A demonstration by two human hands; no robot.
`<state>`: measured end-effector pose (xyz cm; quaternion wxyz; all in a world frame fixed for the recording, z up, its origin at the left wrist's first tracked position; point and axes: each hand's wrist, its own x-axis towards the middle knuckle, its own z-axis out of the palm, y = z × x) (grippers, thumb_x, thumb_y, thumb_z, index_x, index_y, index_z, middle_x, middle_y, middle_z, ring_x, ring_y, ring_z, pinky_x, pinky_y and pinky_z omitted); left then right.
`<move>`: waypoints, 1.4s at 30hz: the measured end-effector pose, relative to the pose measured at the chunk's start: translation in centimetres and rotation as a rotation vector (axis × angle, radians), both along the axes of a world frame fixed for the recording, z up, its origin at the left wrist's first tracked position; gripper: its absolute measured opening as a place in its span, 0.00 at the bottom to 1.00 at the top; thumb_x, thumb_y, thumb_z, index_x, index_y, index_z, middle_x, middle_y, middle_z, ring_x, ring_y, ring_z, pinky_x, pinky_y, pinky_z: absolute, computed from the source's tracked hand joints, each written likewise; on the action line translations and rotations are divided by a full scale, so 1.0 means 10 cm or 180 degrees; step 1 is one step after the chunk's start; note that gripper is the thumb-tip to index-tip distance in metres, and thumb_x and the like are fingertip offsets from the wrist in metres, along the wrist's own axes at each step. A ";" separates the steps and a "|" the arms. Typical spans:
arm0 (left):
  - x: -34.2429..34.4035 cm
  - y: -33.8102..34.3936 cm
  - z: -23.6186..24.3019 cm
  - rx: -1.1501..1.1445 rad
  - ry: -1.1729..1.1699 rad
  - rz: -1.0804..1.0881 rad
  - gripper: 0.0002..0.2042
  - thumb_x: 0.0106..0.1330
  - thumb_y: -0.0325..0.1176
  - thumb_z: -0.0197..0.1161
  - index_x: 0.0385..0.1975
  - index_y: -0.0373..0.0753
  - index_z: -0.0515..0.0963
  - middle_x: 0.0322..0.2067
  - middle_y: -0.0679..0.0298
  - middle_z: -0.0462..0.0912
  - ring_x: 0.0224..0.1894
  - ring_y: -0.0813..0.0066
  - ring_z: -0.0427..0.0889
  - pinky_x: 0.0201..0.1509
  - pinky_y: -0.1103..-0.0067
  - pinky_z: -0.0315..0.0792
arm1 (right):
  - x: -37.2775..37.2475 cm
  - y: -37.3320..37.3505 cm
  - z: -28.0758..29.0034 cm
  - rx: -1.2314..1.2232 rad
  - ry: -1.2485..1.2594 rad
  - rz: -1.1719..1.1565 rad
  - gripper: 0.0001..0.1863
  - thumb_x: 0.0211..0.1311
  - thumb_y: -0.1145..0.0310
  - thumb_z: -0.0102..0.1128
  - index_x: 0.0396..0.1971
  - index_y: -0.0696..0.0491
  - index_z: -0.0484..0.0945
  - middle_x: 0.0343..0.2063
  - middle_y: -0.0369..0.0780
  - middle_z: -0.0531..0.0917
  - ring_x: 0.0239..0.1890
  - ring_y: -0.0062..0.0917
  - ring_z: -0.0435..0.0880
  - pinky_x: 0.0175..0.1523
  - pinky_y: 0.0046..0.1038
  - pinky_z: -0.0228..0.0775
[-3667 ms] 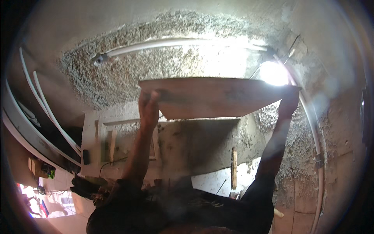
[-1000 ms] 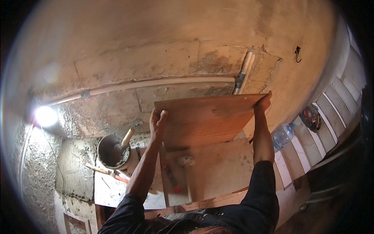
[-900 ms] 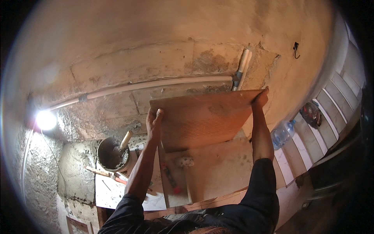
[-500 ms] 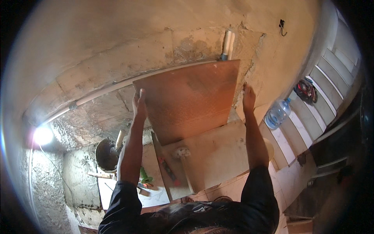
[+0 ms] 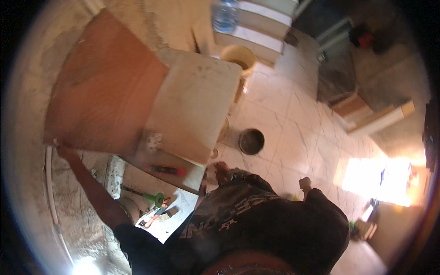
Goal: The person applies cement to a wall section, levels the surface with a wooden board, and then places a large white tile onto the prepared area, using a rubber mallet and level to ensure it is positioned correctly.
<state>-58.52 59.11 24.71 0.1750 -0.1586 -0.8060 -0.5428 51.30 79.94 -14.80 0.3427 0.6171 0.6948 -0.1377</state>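
Note:
My left hand [image 5: 63, 147] grips the lower left corner of the large red-brown board [image 5: 105, 85], which stands against the rough wall. Beside it lies a beige panel [image 5: 192, 103] with a red-ended dark tool [image 5: 166, 170] near it. Below, a green-handled tool [image 5: 155, 199] and several hand tools [image 5: 153, 215] rest on a white slab [image 5: 181, 206]. A bucket [image 5: 126, 208] is partly hidden by my left forearm. My right hand [image 5: 305, 184] is away from the board, low at my right side with curled fingers; whether it holds anything is too small to make out.
Marble-look floor tiles [image 5: 298, 137] hold a black bucket [image 5: 251, 141]. A cream bucket [image 5: 236, 55] stands by tiled stairs [image 5: 256, 36] with a water bottle [image 5: 224, 16]. Boards [image 5: 376, 117] lie at the right. A pipe [image 5: 52, 192] runs along the wall; a bright lamp [image 5: 89, 268] glows below.
My view has swung toward the floor and stairs. The board, earlier raised in both hands, now stands against the wall; my right hand has let go and dropped to my side.

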 end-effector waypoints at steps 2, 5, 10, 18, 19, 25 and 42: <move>-0.08 -0.18 0.11 -0.0321 0.0044 -0.0113 0.30 0.67 0.49 0.50 0.52 0.21 0.66 0.50 0.49 0.72 0.49 0.58 0.74 0.52 0.69 0.70 | 0.31 -0.45 -0.03 -0.0635 -0.0409 0.0508 0.12 0.52 0.59 0.55 0.22 0.51 0.82 0.25 0.44 0.83 0.32 0.31 0.84 0.36 0.33 0.76; 0.21 0.28 -0.02 0.1016 -0.0560 -0.0248 0.33 0.66 0.51 0.50 0.51 0.18 0.65 0.52 0.44 0.69 0.51 0.54 0.72 0.53 0.66 0.70 | 0.54 -1.00 -0.01 0.0000 0.0415 0.0556 0.03 0.48 0.67 0.62 0.23 0.48 0.80 0.22 0.36 0.81 0.23 0.26 0.80 0.26 0.31 0.71; 0.01 0.00 0.09 -0.0148 0.0178 0.0167 0.31 0.64 0.47 0.57 0.50 0.18 0.65 0.49 0.44 0.71 0.48 0.56 0.73 0.51 0.68 0.70 | -0.84 -0.68 0.48 -0.0741 0.3424 -0.3510 0.05 0.53 0.69 0.56 0.26 0.54 0.76 0.21 0.38 0.79 0.24 0.28 0.80 0.26 0.32 0.72; 1.69 0.26 -1.30 0.0352 0.0375 0.0824 0.18 0.64 0.38 0.54 0.45 0.28 0.71 0.43 0.51 0.76 0.43 0.60 0.75 0.49 0.67 0.69 | 0.03 0.64 0.25 0.0356 0.2976 -0.2009 0.09 0.44 0.66 0.64 0.23 0.52 0.73 0.21 0.42 0.78 0.30 0.35 0.80 0.35 0.35 0.73; 2.03 0.24 -1.60 0.0207 0.0485 0.0725 0.17 0.66 0.37 0.50 0.47 0.29 0.71 0.44 0.51 0.75 0.44 0.60 0.74 0.51 0.67 0.68 | 0.03 0.96 0.37 0.0253 0.2972 -0.2444 0.10 0.42 0.67 0.65 0.22 0.52 0.73 0.22 0.42 0.78 0.31 0.36 0.80 0.35 0.36 0.73; 5.04 1.90 -3.51 -0.1123 -0.1621 -0.1176 0.17 0.66 0.40 0.49 0.48 0.34 0.71 0.41 0.58 0.75 0.41 0.67 0.74 0.44 0.72 0.68 | 1.18 2.11 0.33 0.0683 0.2176 -0.1047 0.07 0.53 0.68 0.52 0.24 0.56 0.76 0.28 0.48 0.80 0.35 0.38 0.81 0.37 0.38 0.73; 7.69 4.40 -3.70 -0.2009 -0.4121 -0.2516 0.14 0.61 0.44 0.56 0.42 0.43 0.72 0.32 0.66 0.76 0.33 0.73 0.77 0.32 0.74 0.68 | 1.90 3.50 0.05 0.0421 0.2125 0.0840 0.07 0.57 0.71 0.51 0.28 0.55 0.78 0.26 0.43 0.81 0.23 0.33 0.82 0.31 0.33 0.75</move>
